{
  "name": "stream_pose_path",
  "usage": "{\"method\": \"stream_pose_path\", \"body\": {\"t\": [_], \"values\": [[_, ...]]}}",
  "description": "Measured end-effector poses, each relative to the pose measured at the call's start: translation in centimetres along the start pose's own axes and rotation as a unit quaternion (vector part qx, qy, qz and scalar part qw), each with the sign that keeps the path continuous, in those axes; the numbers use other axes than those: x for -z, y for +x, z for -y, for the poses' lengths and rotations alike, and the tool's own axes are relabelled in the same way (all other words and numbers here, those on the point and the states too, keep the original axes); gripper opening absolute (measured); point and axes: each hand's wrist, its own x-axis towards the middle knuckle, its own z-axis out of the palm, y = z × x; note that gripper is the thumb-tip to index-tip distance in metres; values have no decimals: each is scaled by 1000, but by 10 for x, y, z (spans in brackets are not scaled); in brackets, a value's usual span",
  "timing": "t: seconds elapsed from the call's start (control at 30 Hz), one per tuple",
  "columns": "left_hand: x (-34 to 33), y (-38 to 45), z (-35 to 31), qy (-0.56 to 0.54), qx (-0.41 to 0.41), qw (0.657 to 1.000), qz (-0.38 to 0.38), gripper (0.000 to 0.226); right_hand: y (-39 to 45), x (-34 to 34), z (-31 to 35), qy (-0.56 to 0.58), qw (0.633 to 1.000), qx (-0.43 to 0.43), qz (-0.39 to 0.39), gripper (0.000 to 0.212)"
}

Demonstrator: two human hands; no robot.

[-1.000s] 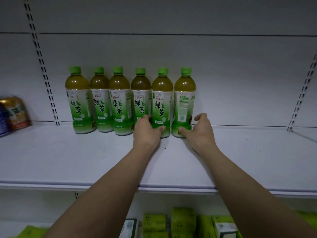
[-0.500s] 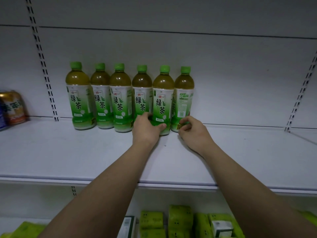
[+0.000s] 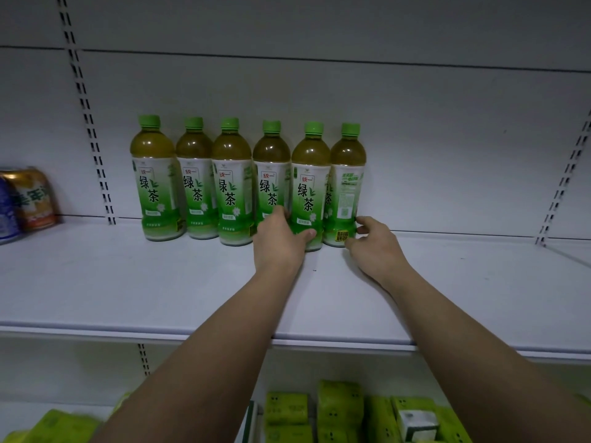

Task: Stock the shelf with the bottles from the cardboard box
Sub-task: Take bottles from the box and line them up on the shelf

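since a moment ago the right hand [image 3: 374,247] has twisted the end bottle [image 3: 347,187], its grip pinching the base. six bottles now stand in a row at the back of the shelf [image 3: 128,282]; the box is out of sight. the left hand [image 3: 281,241] clasps the fifth bottle [image 3: 310,187], both arms stretched forward.

We count six green-capped plastic bottles of amber green tea [image 3: 232,182] standing in one row on the white metal shelf [image 3: 128,282], and two drink cans at its left edge, one orange-and-gold [image 3: 33,199] and one blue [image 3: 7,212]. Two bare hands, left [image 3: 278,241] and right [image 3: 375,247], reach to the row.
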Motion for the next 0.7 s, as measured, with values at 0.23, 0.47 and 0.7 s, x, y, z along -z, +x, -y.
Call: {"method": "stream_pose_path", "body": {"t": [0.23,0.47,0.7], "values": [[-2,2,2,5,-13,1000,12,45,0,0,0,3,1000,-1,6,46],[-3,2,2,31,-11,999,18,48,-2,-2,0,-16,1000,4,-19,41],[22,-32,-9,249,-51,963,92,48,-40,14,16,-148,984,13,99,46]]}}
